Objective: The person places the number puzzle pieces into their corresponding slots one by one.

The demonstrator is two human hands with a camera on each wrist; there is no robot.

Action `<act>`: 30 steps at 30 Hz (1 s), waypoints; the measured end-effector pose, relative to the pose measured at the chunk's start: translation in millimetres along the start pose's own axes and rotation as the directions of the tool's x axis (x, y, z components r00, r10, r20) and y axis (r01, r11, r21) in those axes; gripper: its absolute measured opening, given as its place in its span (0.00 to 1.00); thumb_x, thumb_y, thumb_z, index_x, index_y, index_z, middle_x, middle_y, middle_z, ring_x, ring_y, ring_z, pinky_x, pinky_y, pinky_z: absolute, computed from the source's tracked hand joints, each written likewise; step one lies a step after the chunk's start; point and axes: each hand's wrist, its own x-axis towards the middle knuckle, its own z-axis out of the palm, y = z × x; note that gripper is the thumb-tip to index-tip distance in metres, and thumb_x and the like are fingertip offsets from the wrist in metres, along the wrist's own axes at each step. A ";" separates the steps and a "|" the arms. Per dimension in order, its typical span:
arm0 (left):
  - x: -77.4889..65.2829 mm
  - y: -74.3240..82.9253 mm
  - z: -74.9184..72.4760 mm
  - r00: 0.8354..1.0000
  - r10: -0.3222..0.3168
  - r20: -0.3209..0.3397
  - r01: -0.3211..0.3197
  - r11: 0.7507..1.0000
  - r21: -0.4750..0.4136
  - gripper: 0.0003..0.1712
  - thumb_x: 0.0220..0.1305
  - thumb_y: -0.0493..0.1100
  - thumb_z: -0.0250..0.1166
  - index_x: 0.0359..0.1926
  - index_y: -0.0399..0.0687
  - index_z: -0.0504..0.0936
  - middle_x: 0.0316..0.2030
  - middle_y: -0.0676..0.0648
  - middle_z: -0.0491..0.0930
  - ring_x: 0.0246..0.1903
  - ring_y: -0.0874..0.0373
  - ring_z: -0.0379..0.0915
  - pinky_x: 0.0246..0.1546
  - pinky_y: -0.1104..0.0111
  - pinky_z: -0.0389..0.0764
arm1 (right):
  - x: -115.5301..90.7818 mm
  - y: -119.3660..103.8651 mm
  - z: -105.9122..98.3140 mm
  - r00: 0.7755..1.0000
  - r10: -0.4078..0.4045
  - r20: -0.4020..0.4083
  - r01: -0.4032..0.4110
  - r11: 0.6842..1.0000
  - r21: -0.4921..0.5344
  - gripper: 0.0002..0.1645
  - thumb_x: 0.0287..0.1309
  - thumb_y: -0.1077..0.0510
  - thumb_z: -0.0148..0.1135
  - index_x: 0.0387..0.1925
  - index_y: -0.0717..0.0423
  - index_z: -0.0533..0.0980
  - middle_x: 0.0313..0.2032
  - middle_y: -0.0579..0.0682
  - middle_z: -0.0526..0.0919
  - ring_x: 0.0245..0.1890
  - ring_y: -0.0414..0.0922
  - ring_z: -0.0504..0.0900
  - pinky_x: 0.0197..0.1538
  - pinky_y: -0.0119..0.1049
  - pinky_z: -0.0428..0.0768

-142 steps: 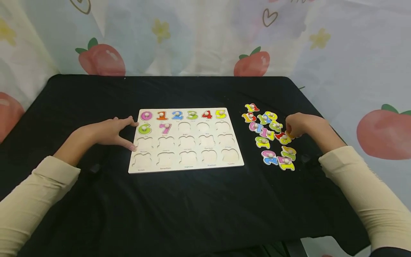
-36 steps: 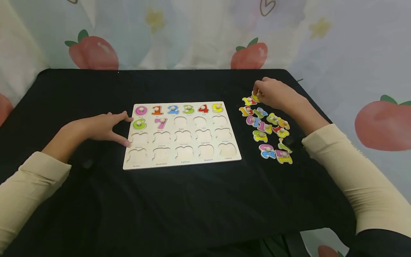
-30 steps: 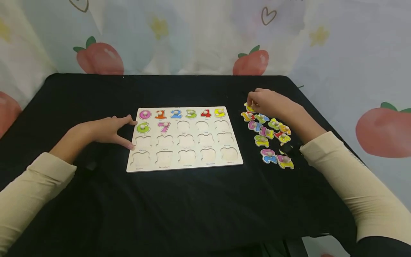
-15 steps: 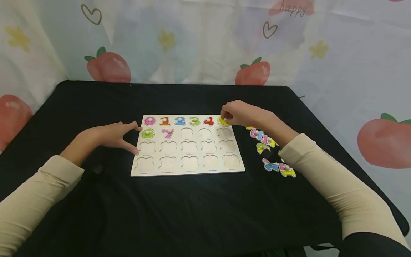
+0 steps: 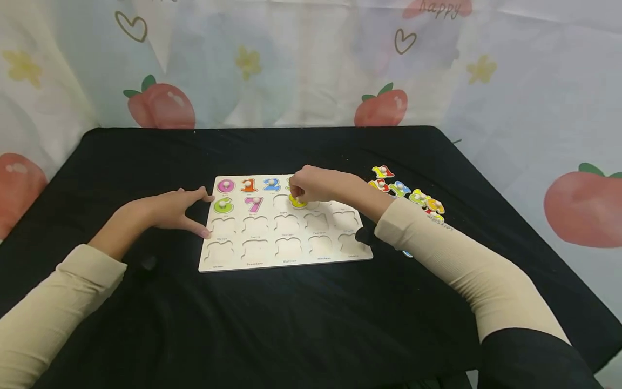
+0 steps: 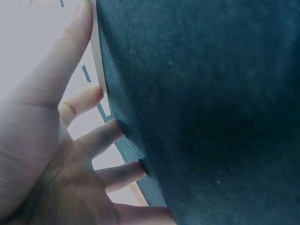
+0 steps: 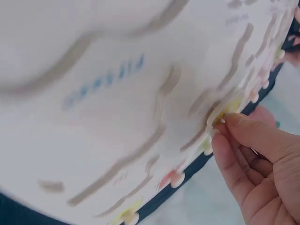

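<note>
A white wooden number puzzle board [image 5: 270,251] lies on the black-covered table, with knobbed pieces 0 through 7 seated in its upper rows, some hidden behind the right hand. My right hand [image 5: 320,186] pinches a yellow number piece [image 5: 298,203] by its knob, over the second row near the recess labelled eight. In the right wrist view, thumb and finger meet at the yellow piece [image 7: 233,108]. At the board's left edge, my left hand [image 5: 167,210] rests with thumb and fingers spread. The left wrist view shows the thumb [image 6: 70,44] along the board's edge.
Right of the board lie several loose number pieces, including a red-and-yellow one [image 5: 383,172] and a blue-and-green one [image 5: 400,188]. My right forearm hides others. A fruit-patterned cloth [image 5: 301,70] hangs behind the table.
My right hand has taken the yellow piece from the loose pieces at the right and carried it left over the board's second row. The left hand has stayed at the board's left edge.
</note>
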 end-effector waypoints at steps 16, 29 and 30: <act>-5.2 3.8 -2.6 1.000 0.005 -0.010 -0.005 1.000 -0.002 0.56 0.39 0.70 0.70 0.64 0.43 0.63 0.61 0.30 0.63 0.57 0.30 0.57 0.50 0.40 0.66 | 21.5 -27.2 5.8 1.000 -0.014 -0.011 0.013 0.997 -0.076 0.05 0.61 0.65 0.56 0.38 0.60 0.77 0.33 0.50 0.77 0.33 0.43 0.72 0.37 0.32 0.70; -3.6 -0.4 0.3 1.000 0.018 -0.023 -0.018 1.000 0.005 0.57 0.39 0.71 0.69 0.64 0.43 0.63 0.60 0.31 0.64 0.54 0.34 0.60 0.47 0.43 0.68 | 19.5 -22.3 10.3 0.997 -0.043 -0.060 0.042 0.999 -0.014 0.06 0.60 0.66 0.56 0.40 0.60 0.77 0.37 0.50 0.80 0.36 0.43 0.75 0.41 0.32 0.73; -3.2 -0.4 0.5 1.000 0.017 -0.020 -0.017 1.000 0.005 0.57 0.39 0.71 0.69 0.64 0.43 0.63 0.60 0.31 0.64 0.54 0.34 0.60 0.47 0.43 0.68 | 19.4 -22.0 10.8 0.997 -0.042 -0.063 0.041 0.999 -0.007 0.07 0.60 0.66 0.56 0.40 0.60 0.77 0.37 0.50 0.80 0.36 0.43 0.75 0.41 0.32 0.73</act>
